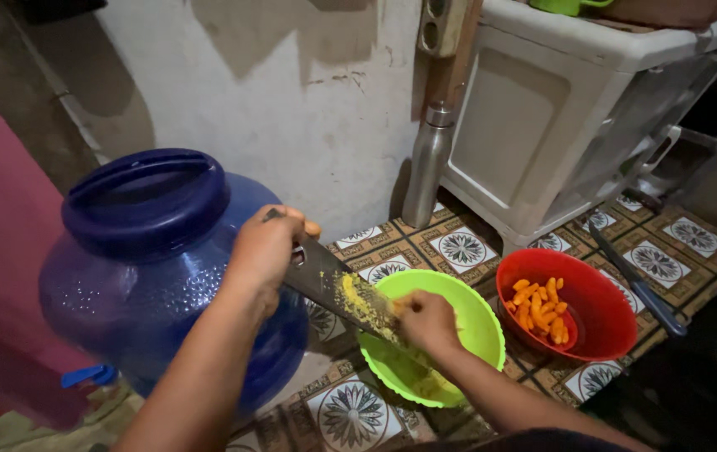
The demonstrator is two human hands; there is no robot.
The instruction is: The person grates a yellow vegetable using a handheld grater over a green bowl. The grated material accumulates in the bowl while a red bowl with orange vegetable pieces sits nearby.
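Note:
My left hand (266, 243) grips the top end of a flat metal grater (337, 293) that slants down into a green bowl (476, 326). Yellow gratings cover the grater's middle and lie in the bowl. My right hand (427, 322) presses a small orange-yellow piece against the grater's face, over the bowl. A red bowl (606, 322) to the right holds several peeled orange root pieces (540, 308).
A large blue water jug (145, 251) stands at the left, close behind my left arm. A steel bottle (425, 163) leans at the wall beside a white plastic cabinet (559, 117). A knife (639, 285) lies on the patterned tile floor right of the red bowl.

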